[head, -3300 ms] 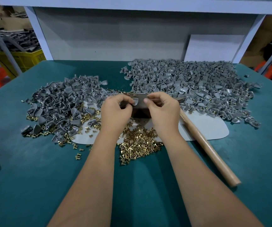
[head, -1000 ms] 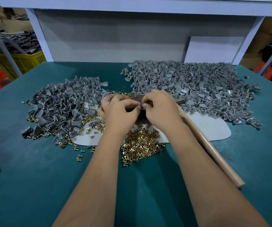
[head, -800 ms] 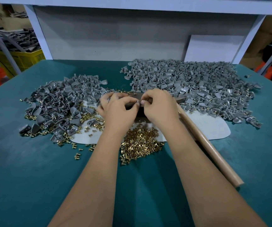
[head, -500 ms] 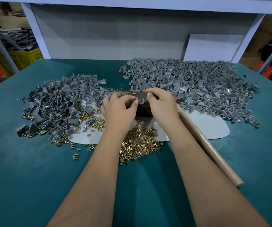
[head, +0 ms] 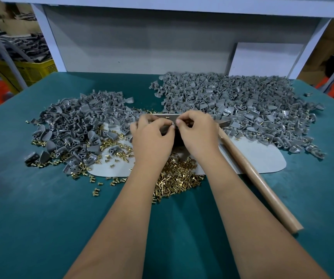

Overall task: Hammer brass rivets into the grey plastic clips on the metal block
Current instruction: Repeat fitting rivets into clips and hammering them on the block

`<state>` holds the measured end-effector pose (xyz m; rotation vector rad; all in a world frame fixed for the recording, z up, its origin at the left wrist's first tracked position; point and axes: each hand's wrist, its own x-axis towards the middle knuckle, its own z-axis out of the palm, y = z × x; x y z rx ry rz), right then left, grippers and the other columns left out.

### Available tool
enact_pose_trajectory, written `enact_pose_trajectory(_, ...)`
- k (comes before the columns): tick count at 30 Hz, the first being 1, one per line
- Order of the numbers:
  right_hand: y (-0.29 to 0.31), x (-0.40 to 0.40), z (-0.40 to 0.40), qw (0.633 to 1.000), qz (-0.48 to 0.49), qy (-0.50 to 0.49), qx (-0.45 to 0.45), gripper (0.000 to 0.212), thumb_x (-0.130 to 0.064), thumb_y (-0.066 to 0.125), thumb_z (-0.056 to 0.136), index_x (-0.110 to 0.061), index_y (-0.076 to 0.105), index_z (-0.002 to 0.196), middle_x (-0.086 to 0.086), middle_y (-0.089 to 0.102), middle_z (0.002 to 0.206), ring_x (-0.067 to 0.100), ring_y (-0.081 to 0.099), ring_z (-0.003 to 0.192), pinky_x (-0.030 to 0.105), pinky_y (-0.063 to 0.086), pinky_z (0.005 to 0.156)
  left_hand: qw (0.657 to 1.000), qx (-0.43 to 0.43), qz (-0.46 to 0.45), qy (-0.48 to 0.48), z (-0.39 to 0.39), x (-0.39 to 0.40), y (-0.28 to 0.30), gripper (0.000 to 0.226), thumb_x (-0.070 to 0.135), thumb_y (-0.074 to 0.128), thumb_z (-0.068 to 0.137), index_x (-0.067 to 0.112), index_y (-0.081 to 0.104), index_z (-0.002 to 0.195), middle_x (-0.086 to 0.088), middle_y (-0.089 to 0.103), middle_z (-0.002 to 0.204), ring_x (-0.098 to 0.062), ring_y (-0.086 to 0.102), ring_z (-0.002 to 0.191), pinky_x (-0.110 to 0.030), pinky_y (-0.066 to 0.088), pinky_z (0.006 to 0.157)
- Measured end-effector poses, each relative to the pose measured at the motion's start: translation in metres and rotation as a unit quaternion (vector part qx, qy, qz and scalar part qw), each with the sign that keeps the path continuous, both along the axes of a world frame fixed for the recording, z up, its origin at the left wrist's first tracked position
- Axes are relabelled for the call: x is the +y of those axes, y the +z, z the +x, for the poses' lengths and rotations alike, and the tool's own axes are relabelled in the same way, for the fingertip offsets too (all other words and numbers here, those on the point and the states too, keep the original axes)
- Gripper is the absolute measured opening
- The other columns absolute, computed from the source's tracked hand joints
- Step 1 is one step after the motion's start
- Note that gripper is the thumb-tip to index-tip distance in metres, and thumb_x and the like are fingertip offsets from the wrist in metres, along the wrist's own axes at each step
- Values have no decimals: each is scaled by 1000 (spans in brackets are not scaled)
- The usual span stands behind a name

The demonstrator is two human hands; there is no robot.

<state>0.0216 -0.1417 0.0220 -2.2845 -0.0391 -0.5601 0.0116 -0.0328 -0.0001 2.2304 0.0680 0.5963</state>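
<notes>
Metal block (head: 169, 117) sits mid-desk (head: 41, 218), long axis left-right, mostly hidden behind both hands. Hammer (head: 256, 174) just right of block, wooden handle angled toward near-right. Left hand (head: 152, 137) and right hand (head: 199, 133) knuckles-up over block, fingertips meeting; each grip pinched together on something tiny, can't tell what. Brass rivets (head: 178, 180) just nearside of block. Grey clip piles left (head: 77, 125) and right (head: 242, 105) of block.
</notes>
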Motion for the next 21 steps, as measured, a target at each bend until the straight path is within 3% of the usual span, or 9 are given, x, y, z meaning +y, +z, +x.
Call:
enact_pose_trajectory(5, -4, 1, 3, 999, -26, -43, -9, 7, -31, 64, 87, -28, 70, 87, -6, 63, 99, 20, 47, 105, 38, 36, 91, 999, -16, 31, 18, 2, 0, 0, 18, 38, 63, 91, 32, 75, 102, 4, 58, 128, -25, 31, 125, -35, 30, 104)
enact_pose_trajectory(13, -7, 6, 6, 998, -14, -34, -56, 13, -12, 65, 85, -17, 68, 73, -9, 54, 79, 14, 42, 90, 24, 27, 75, 999, 12, 22, 22, 4, 0, -1, 15, 46, 61, 90, 41, 73, 97, 14, 57, 129, -23, 30, 127, -39, 24, 102)
enact_pose_trajectory(21, -7, 4, 7, 997, -32, 1, -74, 13, -5, 65, 83, -10, 67, 72, 0, 60, 81, 14, 42, 88, 22, 27, 71, 999, 37, 28, 20, 5, 1, 1, 15, 48, 59, 91, 44, 73, 97, 16, 55, 133, -23, 26, 130, -39, 19, 101)
